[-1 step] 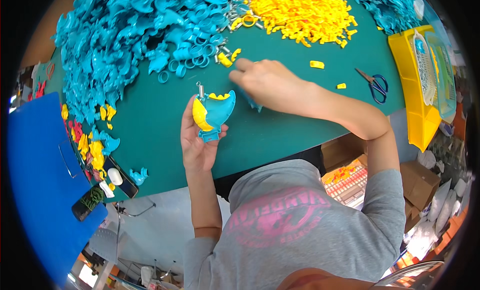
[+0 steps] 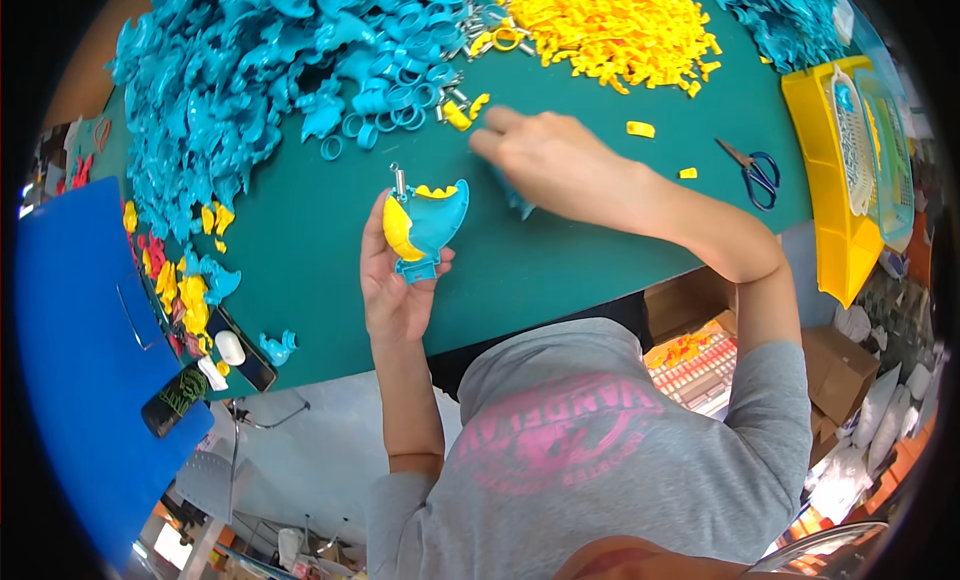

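Note:
My left hand holds a blue curved plastic shell upright, thumb and fingers around its lower part. A yellow curved insert lines the shell's left side, and a yellow toothed strip runs along its top edge. A small metal coil spring stands up from its upper left corner. To the right, my right hand is closed, palm down, its fingers slightly blurred. Part of a blue plastic piece shows beneath that hand; the rest is hidden.
Beyond my hands lie a large pile of blue parts and a heap of yellow parts. Metal springs lie between them. At right are scissors and a yellow tray; at left, a phone and a dark can.
The whole view has shifted slightly. My right hand has moved a little to the right, and the blue piece beneath it has shifted along. My left hand's grip on the shell is unchanged.

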`<state>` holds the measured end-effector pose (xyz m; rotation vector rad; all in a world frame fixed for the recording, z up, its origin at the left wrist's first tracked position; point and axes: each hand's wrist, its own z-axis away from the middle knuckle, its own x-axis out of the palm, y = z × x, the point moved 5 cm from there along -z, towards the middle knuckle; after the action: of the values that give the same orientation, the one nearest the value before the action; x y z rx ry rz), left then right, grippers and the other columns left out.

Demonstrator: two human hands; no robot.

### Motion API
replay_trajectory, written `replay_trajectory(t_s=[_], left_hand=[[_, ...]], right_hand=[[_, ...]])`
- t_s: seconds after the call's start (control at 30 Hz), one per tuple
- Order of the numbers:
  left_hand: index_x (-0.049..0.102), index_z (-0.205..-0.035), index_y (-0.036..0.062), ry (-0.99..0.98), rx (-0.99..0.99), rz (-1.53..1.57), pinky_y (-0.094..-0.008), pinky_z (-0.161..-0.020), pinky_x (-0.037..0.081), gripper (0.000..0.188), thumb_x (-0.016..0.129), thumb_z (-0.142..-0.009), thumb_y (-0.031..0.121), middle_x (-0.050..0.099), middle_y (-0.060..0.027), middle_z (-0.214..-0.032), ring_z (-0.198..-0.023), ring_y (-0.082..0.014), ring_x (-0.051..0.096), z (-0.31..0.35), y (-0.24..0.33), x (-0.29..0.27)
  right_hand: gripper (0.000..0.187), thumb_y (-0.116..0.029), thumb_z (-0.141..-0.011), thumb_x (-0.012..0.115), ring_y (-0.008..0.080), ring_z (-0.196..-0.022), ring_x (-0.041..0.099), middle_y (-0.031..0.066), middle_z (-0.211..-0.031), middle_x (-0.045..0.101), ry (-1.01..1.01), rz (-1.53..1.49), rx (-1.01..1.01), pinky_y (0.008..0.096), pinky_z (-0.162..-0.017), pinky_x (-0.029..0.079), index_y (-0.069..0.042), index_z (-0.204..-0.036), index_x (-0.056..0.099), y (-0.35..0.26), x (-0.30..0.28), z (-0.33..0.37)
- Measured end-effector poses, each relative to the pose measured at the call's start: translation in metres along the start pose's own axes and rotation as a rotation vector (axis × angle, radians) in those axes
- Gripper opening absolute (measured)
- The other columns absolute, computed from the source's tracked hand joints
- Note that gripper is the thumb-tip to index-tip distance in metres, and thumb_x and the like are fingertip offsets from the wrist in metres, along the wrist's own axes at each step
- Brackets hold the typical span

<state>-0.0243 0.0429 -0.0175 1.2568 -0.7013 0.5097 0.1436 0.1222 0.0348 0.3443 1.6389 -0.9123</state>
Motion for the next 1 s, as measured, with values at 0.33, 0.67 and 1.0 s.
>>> replay_trajectory(t_s=[0.33, 0.67, 1.0], left_hand=[[0.022, -0.137, 0.0013, 0.083, 0.048, 0.020, -0.0332, -0.074, 0.056, 0.085, 0.072, -0.074, 0.026, 0.049, -0.0165, -0.120, -0.089, -0.0278, 0.063, 0.004, 0.005, -0.017], [0.027, -0.135, -0.0001, 0.095, -0.028, -0.038, -0.0320, -0.070, 0.057, 0.088, 0.076, -0.070, 0.032, 0.051, -0.0154, -0.118, -0.087, -0.0260, 0.064, 0.006, 0.000, -0.014], [0.032, -0.131, -0.0040, 0.109, 0.040, -0.240, -0.0353, -0.080, 0.054, 0.073, 0.072, -0.070, 0.005, 0.048, -0.0155, -0.122, -0.103, -0.0269, 0.057, 0.001, -0.016, 0.015]], right_hand=[[0.026, -0.006, -0.068, 0.064, 0.0322, -0.070, 0.059, 0.0158, -0.095, 0.051, -0.048, -0.079, 0.092, 0.0410, -0.062, 0.049, 0.001, -0.092, 0.054, 0.010, 0.000, 0.009], [0.055, -0.010, -0.065, 0.070, 0.0273, -0.118, 0.045, 0.0093, -0.125, 0.051, -0.208, -0.070, -0.224, 0.0373, -0.099, 0.040, -0.008, -0.118, 0.053, 0.028, 0.005, 0.043], [0.068, -0.019, -0.062, 0.076, 0.0302, -0.113, 0.049, 0.0117, -0.127, 0.050, 0.031, -0.286, -0.042, 0.0385, -0.095, 0.040, -0.006, -0.123, 0.051, 0.029, 0.004, 0.051]])
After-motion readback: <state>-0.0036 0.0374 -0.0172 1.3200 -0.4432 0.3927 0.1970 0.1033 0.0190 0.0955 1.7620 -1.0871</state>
